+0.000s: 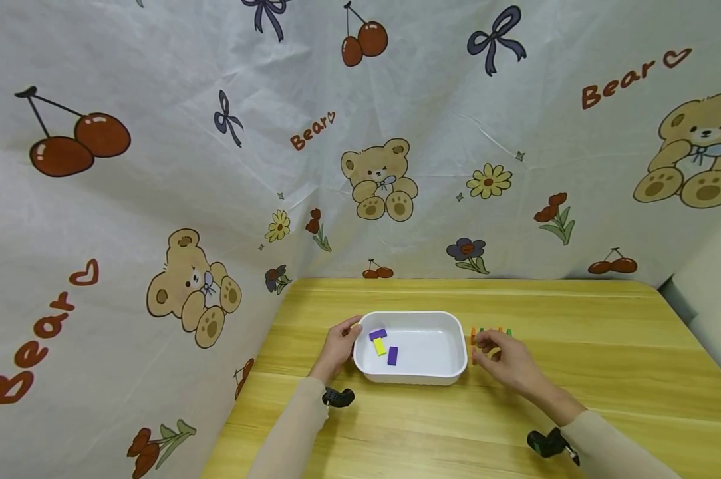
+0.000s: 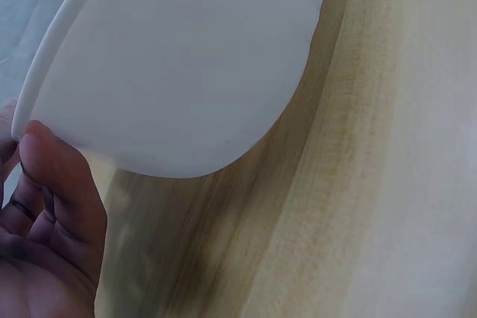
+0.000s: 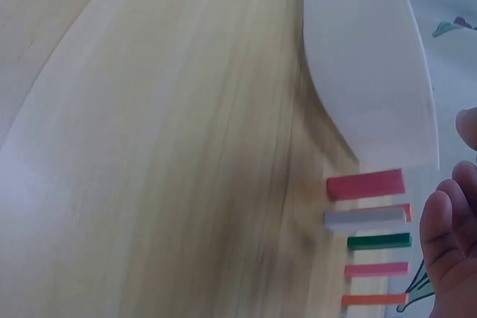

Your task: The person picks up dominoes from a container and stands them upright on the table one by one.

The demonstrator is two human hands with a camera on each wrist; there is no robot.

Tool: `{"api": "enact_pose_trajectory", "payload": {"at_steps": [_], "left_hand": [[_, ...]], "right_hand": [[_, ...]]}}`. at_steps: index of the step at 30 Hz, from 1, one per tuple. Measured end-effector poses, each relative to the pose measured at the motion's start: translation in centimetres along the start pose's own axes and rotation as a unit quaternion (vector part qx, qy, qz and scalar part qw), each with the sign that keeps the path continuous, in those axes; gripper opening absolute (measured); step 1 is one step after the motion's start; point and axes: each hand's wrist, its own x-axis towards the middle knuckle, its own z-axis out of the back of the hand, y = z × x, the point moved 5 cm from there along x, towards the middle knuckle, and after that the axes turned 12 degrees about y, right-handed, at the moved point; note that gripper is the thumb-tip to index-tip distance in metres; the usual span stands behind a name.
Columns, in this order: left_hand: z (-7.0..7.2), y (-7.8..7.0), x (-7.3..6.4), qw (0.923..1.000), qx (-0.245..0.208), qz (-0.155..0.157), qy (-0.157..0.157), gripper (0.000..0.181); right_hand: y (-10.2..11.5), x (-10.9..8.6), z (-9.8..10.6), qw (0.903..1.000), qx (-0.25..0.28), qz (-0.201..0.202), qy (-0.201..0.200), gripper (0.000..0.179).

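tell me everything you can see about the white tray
The white tray is a shallow, oblong container with rounded corners, a smooth, plastic-looking surface and a rolled rim. It sits upright and open on the wooden table, long sides running left to right in the head view. Two purple blocks and one yellow block lie inside toward its left end; the rest of its floor is bare. The left hand holds its left end at the rim.

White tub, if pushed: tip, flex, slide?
The white tub probably won't tip easily: it's low and wide. Likely fairly stiff: no visible bend where the left hand grips it. The three blocks lying inside may slide around.
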Motion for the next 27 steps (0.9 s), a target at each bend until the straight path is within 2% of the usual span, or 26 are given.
{"api": "enact_pose_trajectory", "payload": {"at_steps": [5,17,23,27], "left_hand": [[0.0,0.0,-0.1,1.0,0.002,-0.003,0.001,0.035],[-0.2,-0.5,0.0,1.0,0.003,0.001,-0.002,0.036],[-0.1,0.0,-0.1,1.0,0.007,-0.005,0.003,0.037],[-0.1,0.0,0.0,0.9999,0.007,-0.012,0.0,0.037]], "right_hand": [[0.9,0.3,-0.5,0.9998,0.008,0.016,0.001,0.025],[1.9,2.1,-1.5,0.9988,0.046,-0.012,0.015,0.027],[2.8,2.5,-2.5,0.9972,0.071,0.013,0.021,0.024],[3.0,2.9,-2.8,0.997,0.074,0.016,0.019,0.022]]}}
